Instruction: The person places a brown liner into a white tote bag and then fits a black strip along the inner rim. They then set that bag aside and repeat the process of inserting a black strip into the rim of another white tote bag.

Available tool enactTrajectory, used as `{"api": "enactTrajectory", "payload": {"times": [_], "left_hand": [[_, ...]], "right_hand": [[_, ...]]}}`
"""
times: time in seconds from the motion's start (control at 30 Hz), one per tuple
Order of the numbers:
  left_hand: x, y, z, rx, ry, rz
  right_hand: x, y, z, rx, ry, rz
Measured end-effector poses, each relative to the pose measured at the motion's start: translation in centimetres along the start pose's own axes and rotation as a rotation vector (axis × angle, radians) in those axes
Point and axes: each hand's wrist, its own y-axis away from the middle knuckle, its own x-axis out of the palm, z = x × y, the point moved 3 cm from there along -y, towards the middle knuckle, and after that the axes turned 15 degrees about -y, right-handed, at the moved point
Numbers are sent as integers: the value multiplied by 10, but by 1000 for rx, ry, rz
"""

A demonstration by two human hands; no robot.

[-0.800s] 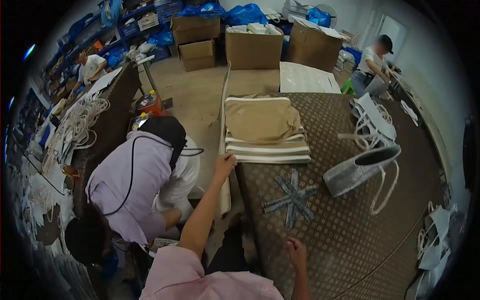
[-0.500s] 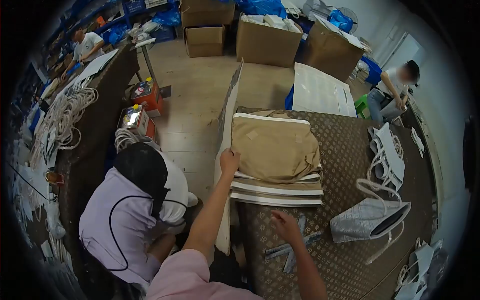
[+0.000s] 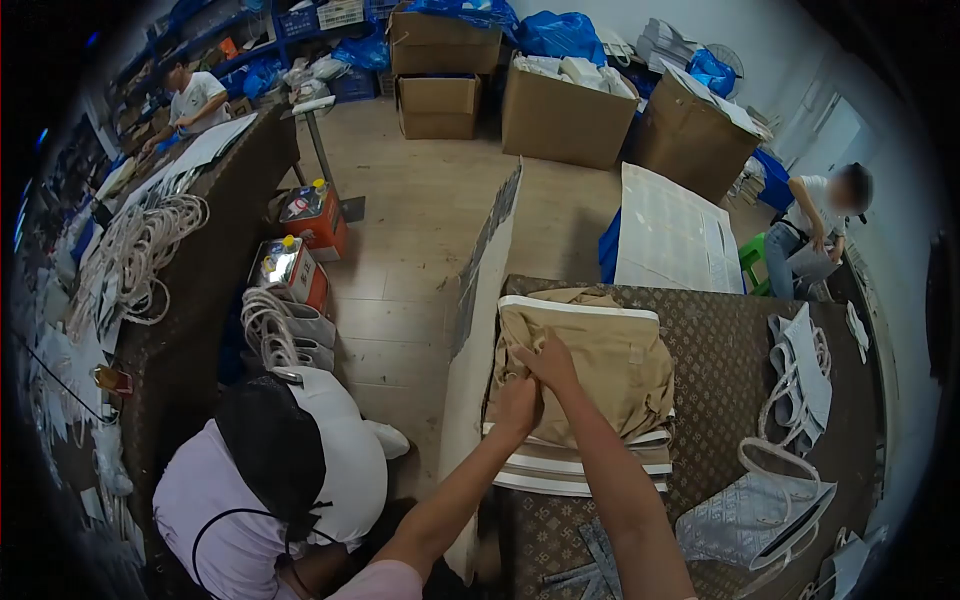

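The stack of folded tan bags (image 3: 600, 370) lies at the near-left end of the patterned table (image 3: 730, 350), its long axis across the table, white-trimmed edges toward the person. The left hand (image 3: 517, 405) pinches the top bag's left edge and the right hand (image 3: 548, 362) grips its fabric. Half a second ago the right hand hovered empty over the table and the left was on the stack's corner.

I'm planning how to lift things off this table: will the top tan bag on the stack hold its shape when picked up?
Probably not. The top tan bag shows soft creases and bunches under the right hand and left hand, so it likely flops. It looks light. Its cloth seems unlikely to slip, though lifting may shift the stack beneath.
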Motion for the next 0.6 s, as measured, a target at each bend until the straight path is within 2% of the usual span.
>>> {"api": "enactTrajectory", "payload": {"times": [0.07,0.13,0.2,0.23,0.27,0.3,0.33,0.37,0.4,0.43,0.47,0.5,0.53,0.57,0.6], "left_hand": [[-4,-2,-5,46,-77,-174],[0,-2,1,49,-93,-162],[0,-3,23,-21,118,-68],[-8,-6,32,-26,126,-60],[-15,-11,46,-133,364,-78],[-17,-13,53,-249,602,-90],[-6,-20,58,-261,614,-72],[12,-31,64,-213,375,-15],[23,-43,67,-155,136,32],[23,-50,68,-152,141,37],[25,-55,70,-174,18,138],[27,-58,69,-194,-104,239],[23,-57,61,-188,-96,250],[16,-53,52,-212,-148,270],[11,-49,44,-230,-205,286]], "right_hand": [[12,-20,6,85,270,139],[31,-41,-26,102,331,165],[33,-47,-50,126,404,208],[23,-49,-54,-23,360,203],[16,-51,-57,-167,319,195],[9,-49,-56,-149,330,206],[1,-47,-48,-96,190,256],[-7,-41,-39,-46,49,300],[-13,-36,-37,-41,58,301],[-25,-30,-33,-157,62,137],[-38,-21,-28,-271,67,-30],[-67,-3,-10,-179,3,-183],[-97,20,3,-84,-58,-334],[-120,43,-9,-144,-248,-465],[-144,73,-8,-109,-520,-611]]}}
